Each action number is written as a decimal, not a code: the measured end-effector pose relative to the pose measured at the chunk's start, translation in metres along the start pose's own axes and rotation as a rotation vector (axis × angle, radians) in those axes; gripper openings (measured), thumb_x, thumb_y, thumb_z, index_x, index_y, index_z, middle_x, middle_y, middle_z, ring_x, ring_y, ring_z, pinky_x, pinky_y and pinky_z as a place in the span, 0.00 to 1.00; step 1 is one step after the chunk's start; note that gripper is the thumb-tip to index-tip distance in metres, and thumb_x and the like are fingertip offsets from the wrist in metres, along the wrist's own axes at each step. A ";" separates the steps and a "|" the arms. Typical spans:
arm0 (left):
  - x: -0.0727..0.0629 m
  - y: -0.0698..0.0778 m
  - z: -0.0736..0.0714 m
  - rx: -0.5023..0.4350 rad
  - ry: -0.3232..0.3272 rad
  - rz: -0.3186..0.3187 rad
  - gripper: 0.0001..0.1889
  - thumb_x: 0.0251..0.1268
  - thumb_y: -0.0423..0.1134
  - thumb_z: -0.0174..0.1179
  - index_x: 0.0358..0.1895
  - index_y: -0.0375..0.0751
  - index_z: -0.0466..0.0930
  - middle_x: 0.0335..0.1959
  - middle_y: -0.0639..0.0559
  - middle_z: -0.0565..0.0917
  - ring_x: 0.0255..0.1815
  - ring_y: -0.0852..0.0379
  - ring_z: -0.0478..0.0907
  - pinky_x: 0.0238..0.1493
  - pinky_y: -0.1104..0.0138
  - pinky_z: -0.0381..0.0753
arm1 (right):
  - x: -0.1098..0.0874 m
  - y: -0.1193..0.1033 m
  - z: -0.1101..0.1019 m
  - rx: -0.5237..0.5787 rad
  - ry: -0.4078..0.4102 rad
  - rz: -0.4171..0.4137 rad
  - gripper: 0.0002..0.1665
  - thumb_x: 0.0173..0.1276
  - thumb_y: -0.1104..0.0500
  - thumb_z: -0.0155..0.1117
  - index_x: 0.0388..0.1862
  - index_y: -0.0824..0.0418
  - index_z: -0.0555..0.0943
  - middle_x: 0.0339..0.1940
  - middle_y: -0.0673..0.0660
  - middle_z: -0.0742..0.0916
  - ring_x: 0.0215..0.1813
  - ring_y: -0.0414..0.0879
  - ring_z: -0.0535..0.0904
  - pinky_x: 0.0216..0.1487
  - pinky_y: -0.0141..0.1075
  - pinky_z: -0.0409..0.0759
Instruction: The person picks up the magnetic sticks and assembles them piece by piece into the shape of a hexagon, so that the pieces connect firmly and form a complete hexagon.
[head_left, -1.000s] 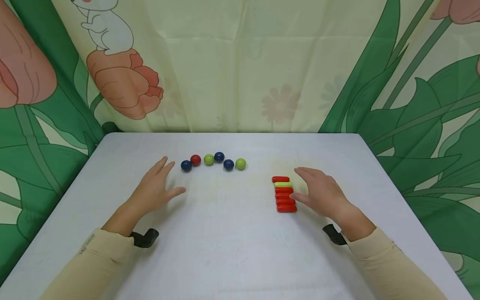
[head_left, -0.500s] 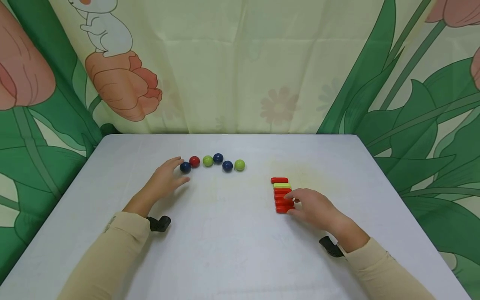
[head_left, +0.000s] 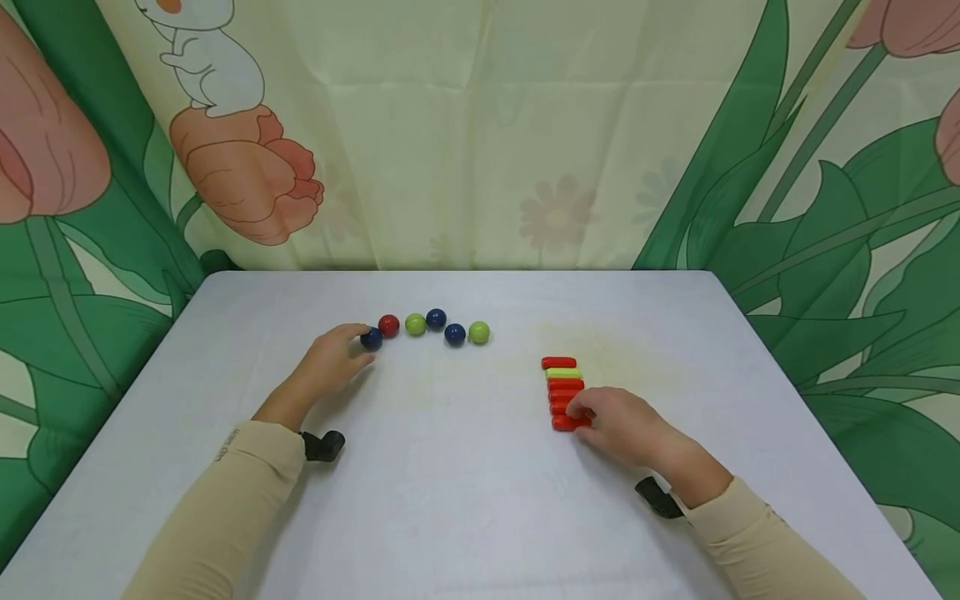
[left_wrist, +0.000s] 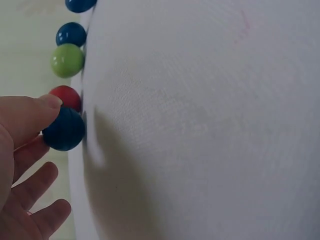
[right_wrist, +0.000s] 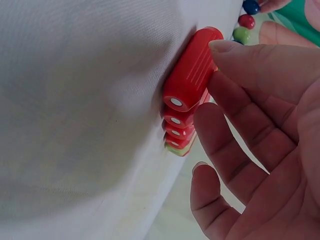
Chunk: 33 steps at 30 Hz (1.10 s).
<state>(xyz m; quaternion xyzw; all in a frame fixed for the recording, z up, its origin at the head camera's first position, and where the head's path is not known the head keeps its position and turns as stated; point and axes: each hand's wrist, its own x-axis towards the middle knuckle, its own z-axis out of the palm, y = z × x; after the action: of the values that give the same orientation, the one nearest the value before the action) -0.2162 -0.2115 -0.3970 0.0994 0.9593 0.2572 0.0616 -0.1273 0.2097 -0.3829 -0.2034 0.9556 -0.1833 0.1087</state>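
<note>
Here, on the white table (head_left: pixel 450 517), the right hand (head_left: pixel 622 425) pinches the nearest red stick (right_wrist: pixel 192 67) of the row; the left hand (head_left: pixel 327 362), opened only ball-wide, pinches the end blue ball (left_wrist: pixel 65 132), just beside the red ball (head_left: pixel 388 326).

1 glossy dark-blue ball (left_wrist: pixel 65 131) sits pinched in the left hand (head_left: pixel 328 362); 1 red cylinder (right_wrist: pixel 191 70), white-dotted end showing, lies flat, pinched by the right hand (head_left: pixel 626 427).

Balls (head_left: pixel 416 325) on table (head_left: pixel 450 500), left of rods (head_left: pixel 565 385) and farther back; curtain (head_left: pixel 420 167) behind table.
</note>
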 end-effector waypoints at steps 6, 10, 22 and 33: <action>0.002 0.001 0.004 -0.007 0.018 0.015 0.25 0.70 0.34 0.61 0.66 0.26 0.70 0.65 0.28 0.71 0.70 0.32 0.64 0.70 0.44 0.60 | 0.001 0.000 0.000 0.011 -0.001 -0.028 0.09 0.62 0.66 0.73 0.39 0.58 0.83 0.35 0.47 0.83 0.41 0.46 0.78 0.47 0.44 0.81; 0.002 0.001 0.007 -0.020 0.024 0.016 0.25 0.69 0.34 0.62 0.66 0.25 0.71 0.65 0.28 0.72 0.69 0.33 0.64 0.70 0.45 0.60 | 0.001 0.000 0.002 0.017 0.002 -0.040 0.09 0.62 0.67 0.72 0.38 0.57 0.82 0.34 0.46 0.83 0.41 0.45 0.78 0.47 0.43 0.81; -0.002 0.013 0.014 -0.053 0.004 0.014 0.17 0.71 0.33 0.60 0.60 0.34 0.78 0.63 0.34 0.77 0.65 0.37 0.72 0.66 0.46 0.68 | 0.002 0.000 0.006 0.049 0.002 -0.076 0.11 0.63 0.67 0.72 0.42 0.59 0.82 0.38 0.47 0.84 0.43 0.46 0.79 0.48 0.44 0.82; -0.014 0.029 0.022 -0.074 -0.137 -0.002 0.23 0.67 0.36 0.66 0.64 0.37 0.77 0.57 0.41 0.81 0.56 0.44 0.78 0.58 0.52 0.76 | 0.005 -0.008 0.010 0.046 -0.020 -0.068 0.10 0.63 0.65 0.73 0.40 0.56 0.82 0.34 0.43 0.82 0.39 0.42 0.77 0.44 0.39 0.80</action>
<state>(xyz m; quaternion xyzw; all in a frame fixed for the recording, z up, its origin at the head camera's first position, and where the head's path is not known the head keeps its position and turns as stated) -0.1939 -0.1797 -0.4003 0.1136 0.9427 0.2850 0.1310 -0.1266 0.1976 -0.3891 -0.2350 0.9425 -0.2069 0.1165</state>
